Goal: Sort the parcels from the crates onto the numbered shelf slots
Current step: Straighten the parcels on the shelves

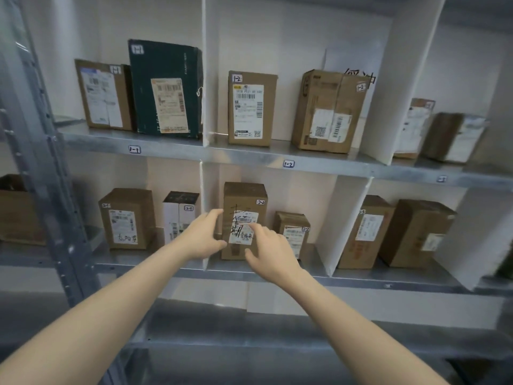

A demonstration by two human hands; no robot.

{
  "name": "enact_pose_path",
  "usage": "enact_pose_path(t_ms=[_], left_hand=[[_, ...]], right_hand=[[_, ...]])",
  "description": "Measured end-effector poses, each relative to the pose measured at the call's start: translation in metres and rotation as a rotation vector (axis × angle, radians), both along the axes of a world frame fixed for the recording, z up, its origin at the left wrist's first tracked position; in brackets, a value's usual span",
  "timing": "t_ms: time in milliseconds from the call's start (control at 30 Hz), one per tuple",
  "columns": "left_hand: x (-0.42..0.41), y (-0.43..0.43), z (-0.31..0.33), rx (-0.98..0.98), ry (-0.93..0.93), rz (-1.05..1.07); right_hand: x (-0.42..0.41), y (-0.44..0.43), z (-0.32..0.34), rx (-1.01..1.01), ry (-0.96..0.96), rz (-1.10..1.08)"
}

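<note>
A person stands before a metal shelf unit (172,151), both bare arms stretched toward the middle compartment of the lower row, where a tall brown parcel (244,195) marked 2-2 stands upright just right of a white divider (205,190). The parcel's long axis runs vertical, twelve to six o'clock, its labelled face turned to the room.

The left hand (204,237) sits at the parcel's nine o'clock, fingers spread moderately and curled, thumb low near the bottom left corner and fingertips at the upper left edge; whether they press the cardboard or only brush it cannot be told. The right hand (270,248) lies at about five o'clock of the parcel's centre, forefinger extended onto the white address label (242,229), the other fingers loosely open and holding nothing. Neither hand fully encloses the box.

The left hand appears the nearer to a true side hold; the right would need to shift to the three o'clock edge for a two-sided clasp, a narrow gap since a shorter parcel (293,232), also tagged 2-2, stands close by at that side.

Judging by its matching tag, the tall box seems already in its slot, the hands likely squaring it up. Other tagged parcels fill the neighbouring compartments above and to either side.
</note>
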State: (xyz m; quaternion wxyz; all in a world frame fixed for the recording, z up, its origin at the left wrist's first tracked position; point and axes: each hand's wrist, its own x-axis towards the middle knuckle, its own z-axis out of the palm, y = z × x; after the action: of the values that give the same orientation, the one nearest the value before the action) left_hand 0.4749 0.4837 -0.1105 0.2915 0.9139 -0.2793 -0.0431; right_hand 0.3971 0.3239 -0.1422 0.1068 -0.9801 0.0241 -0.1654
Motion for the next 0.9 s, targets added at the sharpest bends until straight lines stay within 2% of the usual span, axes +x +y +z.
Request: enact_pose_path(t_ms=[200,333,500,667,767,900], left_hand=[[0.030,-0.039,-0.006,0.002,0.017,0.011],[0.071,-0.059,-0.004,0.017,0.040,0.038],[0.115,-0.079,-0.001,0.144,-0.028,0.106],[0.134,-0.091,-0.014,0.236,0.066,0.082],[0.142,-0.096,-0.018,0.204,0.167,0.050],[0.148,-0.103,-0.014,0.246,0.144,0.035]], right_hand=[[0.020,-0.041,0.011,0.061,0.018,-0.056],[0.047,-0.065,0.018,0.000,0.090,-0.078],[0.082,-0.085,0.020,0.003,0.104,-0.096],[0.112,-0.091,0.011,0.076,0.177,-0.092],[0.130,-0.094,0.011,0.080,0.191,-0.083],[0.145,-0.098,0.009,0.104,0.210,-0.067]])
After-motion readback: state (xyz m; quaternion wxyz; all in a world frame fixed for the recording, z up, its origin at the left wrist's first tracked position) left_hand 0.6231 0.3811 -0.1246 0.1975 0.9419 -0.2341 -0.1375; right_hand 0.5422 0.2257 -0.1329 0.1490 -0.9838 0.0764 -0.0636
